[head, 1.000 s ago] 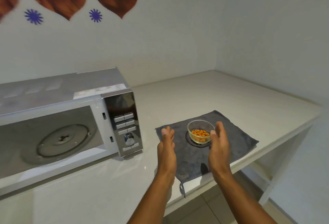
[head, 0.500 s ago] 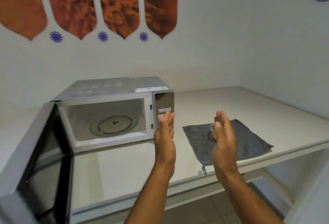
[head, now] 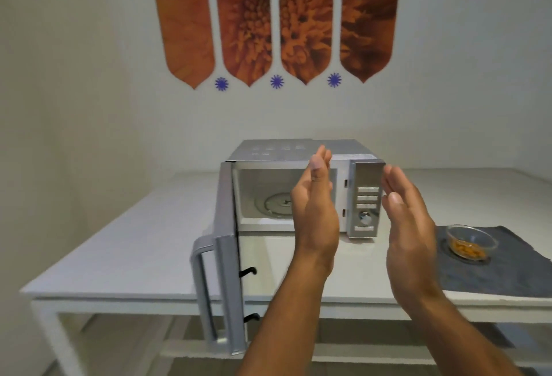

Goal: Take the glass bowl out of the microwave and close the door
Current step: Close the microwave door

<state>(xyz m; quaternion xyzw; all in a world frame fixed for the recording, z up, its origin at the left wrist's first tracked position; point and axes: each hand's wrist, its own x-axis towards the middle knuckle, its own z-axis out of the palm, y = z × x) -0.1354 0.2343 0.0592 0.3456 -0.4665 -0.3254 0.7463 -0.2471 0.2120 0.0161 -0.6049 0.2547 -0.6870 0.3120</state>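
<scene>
**Bowl out on the cloth, microwave door standing wide open**

Both hands are raised in front of the microwave [head: 301, 187], palms facing each other, empty. The left hand [head: 315, 211] has its fingers [head: 321, 160] straight and together, spread flat, gripping nothing; the right hand [head: 407, 226] likewise, fingers [head: 394, 180] extended and holding nothing. An open gap separates the two palms, and through it the control panel [head: 366, 199] with its one dial shows.

One glass bowl [head: 471, 242], holding orange pieces, sits well to the right of the right fingers and lower, on one dark grey cloth [head: 507, 268]. The cloth lies at the counter's front edge; whether it overhangs cannot be told.

One microwave door [head: 228, 256] is swung fully out to the left of the left fingers, seen almost edge-on, its handle [head: 203, 289] facing left. The door reaches past the front edge of the white counter [head: 134, 256] toward the camera. Two black latch hooks project from its inner face. The cavity behind the left fingers holds one turntable plate [head: 274, 204], partly hidden by the left hand.

The counter left of the door is bare surface up to its left edge. Between the door's inner face and the left forearm there is free space.

Wall above: four orange petal-shaped panels [head: 274, 17], three small purple flower marks [head: 277, 81].
</scene>
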